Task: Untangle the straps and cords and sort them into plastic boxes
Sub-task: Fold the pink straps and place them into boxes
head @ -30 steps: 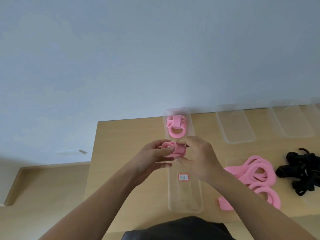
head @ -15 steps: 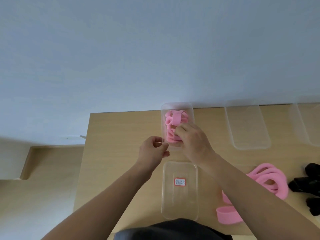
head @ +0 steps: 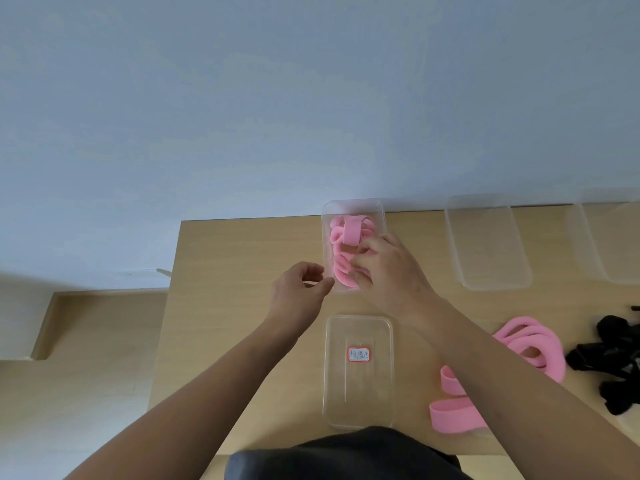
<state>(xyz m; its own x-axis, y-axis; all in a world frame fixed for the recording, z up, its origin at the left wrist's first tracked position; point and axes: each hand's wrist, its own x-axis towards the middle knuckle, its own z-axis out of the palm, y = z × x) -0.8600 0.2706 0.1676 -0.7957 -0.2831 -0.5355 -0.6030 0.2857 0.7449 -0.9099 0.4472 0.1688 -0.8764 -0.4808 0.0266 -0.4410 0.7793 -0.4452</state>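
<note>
Pale wooden table (head: 242, 306), set against a blue-grey wall and viewed from above. Dark clothing (head: 346, 455) at the lower edge of the view.

Four clear plastic boxes on the table:
- Labelled box (head: 358, 403), nearest the body, empty apart from its label.
- Far box (head: 382, 216), directly beyond it at the table's back edge, filled with coiled pink straps (head: 348, 232); one flat band laid across the top of the coils.
- Empty box (head: 488, 251), right of the far box and well apart from it.
- Fourth box (head: 609, 247), cut off by the right edge of the view.

Loose pink straps (head: 533, 344), heaped on the bare table right of the labelled box, partly hidden behind the right forearm. Tangle of black cords (head: 616, 358) just beside that heap.

Right hand (head: 388, 271), palm down over the near half of the far box. Fingers bent, with fingertips (head: 356, 259) and thumb closed on the near end of the coiled pink straps inside the box. Forearm stretched diagonally from the lower right.

Left hand (head: 298, 292), raised above the table just beside the far box's near left corner. Fingers loosely curled, thumb tip close to index tip, nothing seen between them. Forearm extended from the lower left.

Label (head: 358, 354), white with a red border, on the floor of the labelled box; handwriting too small to read.
</note>
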